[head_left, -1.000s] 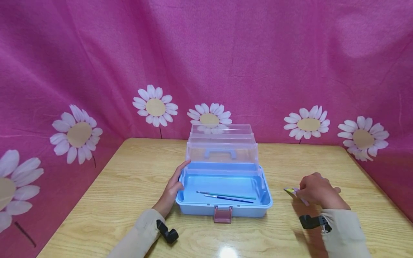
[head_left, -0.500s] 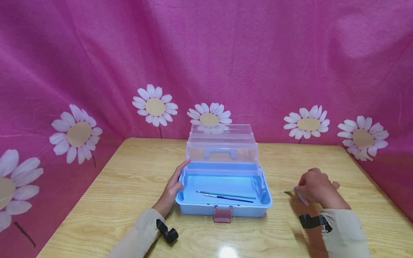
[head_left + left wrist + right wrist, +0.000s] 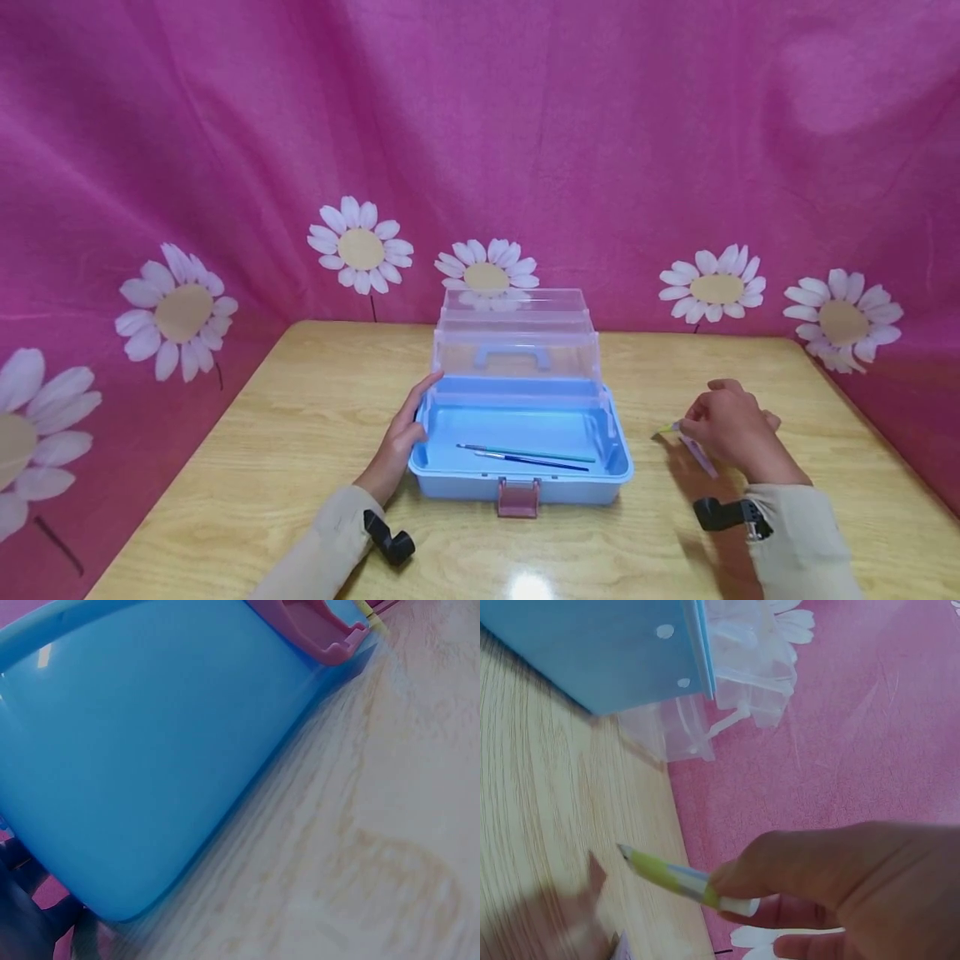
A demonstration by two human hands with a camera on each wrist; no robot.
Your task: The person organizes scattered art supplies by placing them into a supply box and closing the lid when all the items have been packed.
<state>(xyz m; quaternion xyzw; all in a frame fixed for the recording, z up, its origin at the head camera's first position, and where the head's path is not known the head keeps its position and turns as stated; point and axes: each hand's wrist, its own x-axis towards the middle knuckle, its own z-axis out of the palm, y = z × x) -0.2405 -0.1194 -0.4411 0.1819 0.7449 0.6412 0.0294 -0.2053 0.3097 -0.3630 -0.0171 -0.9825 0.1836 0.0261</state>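
Note:
A light-blue plastic storage box [image 3: 517, 490] stands with its clear lid [image 3: 517, 354] raised. At its left side my left hand [image 3: 393, 446] holds the wall, thumb at the rim; in the left wrist view the dark fingers [image 3: 26, 907] show past the box's corner. Two paintbrushes [image 3: 532, 458] lie inside. To the right of the box, my right hand [image 3: 731, 425] pinches a short yellow-green and white pencil-like stick [image 3: 671, 879] with a dark pointed tip, above the table. Below that hand lies a pale purple strip [image 3: 699, 457], partly hidden; its kind is unclear.
A pink latch [image 3: 517, 500] hangs open on the box's front. The wooden table [image 3: 330, 375] is backed by a magenta cloth [image 3: 600, 150] printed with white daisies. Black wrist cameras [image 3: 390, 542] sit on both sleeves.
My right hand has risen a little with the pencil-like stick, which has shifted left and away from the purple strip. The left hand and the box have stayed put.

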